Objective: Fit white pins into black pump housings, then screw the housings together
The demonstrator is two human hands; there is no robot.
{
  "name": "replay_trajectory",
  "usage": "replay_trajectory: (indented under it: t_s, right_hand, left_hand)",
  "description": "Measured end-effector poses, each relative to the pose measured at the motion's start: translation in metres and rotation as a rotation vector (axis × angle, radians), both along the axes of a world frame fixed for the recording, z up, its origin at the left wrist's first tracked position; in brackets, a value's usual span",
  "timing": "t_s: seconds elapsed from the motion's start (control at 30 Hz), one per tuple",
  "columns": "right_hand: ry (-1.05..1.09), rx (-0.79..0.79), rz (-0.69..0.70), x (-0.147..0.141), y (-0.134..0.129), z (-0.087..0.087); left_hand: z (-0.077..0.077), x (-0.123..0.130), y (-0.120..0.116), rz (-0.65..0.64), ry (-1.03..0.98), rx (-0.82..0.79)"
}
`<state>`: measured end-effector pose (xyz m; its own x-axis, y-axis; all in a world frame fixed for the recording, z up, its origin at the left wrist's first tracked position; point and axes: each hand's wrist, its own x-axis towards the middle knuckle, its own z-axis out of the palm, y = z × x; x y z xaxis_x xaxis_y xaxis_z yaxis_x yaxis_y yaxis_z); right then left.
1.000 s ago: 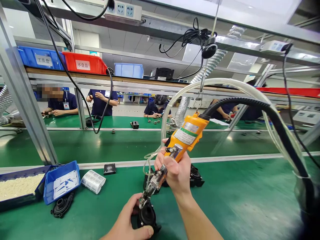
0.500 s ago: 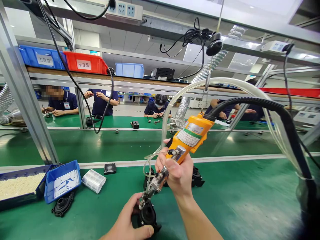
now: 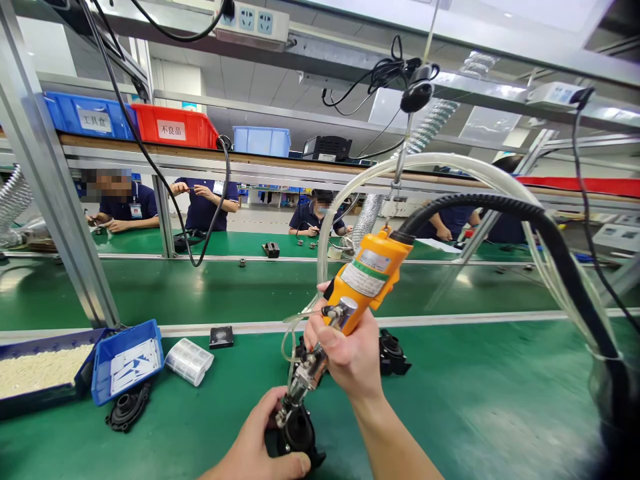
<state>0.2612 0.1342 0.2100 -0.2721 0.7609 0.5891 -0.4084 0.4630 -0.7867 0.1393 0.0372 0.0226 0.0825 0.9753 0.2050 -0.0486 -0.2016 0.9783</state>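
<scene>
My right hand (image 3: 350, 347) is wrapped around an orange electric screwdriver (image 3: 367, 277), which hangs from a hook and slants down to the left. Its metal nose (image 3: 303, 383) meets the edge of a black round plastic housing (image 3: 300, 430) on the bench. Around that housing my left hand (image 3: 267, 440) is closed, thumb in front and fingers behind. The very tip of the bit is too small to make out. Behind my right hand stand more black housings, one of them (image 3: 393, 353) to the right of my wrist and others partly hidden.
At the left are a tray of cream-coloured pieces (image 3: 93, 383), a blue bin (image 3: 103, 393) with white strips, a black cover (image 3: 127, 408) and a label roll (image 3: 189, 361). A thick black cable (image 3: 555, 213) arches over the right side. Several co-workers sit across the bench.
The screwdriver and my right hand have shifted slightly left and down, the tool's back end tipping lower. My left hand keeps its hold on the housing. The view has moved a little.
</scene>
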Motion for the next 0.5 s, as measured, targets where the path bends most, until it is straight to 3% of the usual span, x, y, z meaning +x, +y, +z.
replay_trajectory:
  t_s: [0.27,0.5]
  right_hand:
    - [0.007,-0.029,0.063,-0.002,-0.003,-0.001]
    - [-0.011,0.011,0.038,-0.018,-0.025,0.000]
  left_hand:
    - [0.005,0.002,-0.002,0.007,-0.027,-0.009]
    - [0.014,0.003,-0.004,0.042,0.008,0.059]
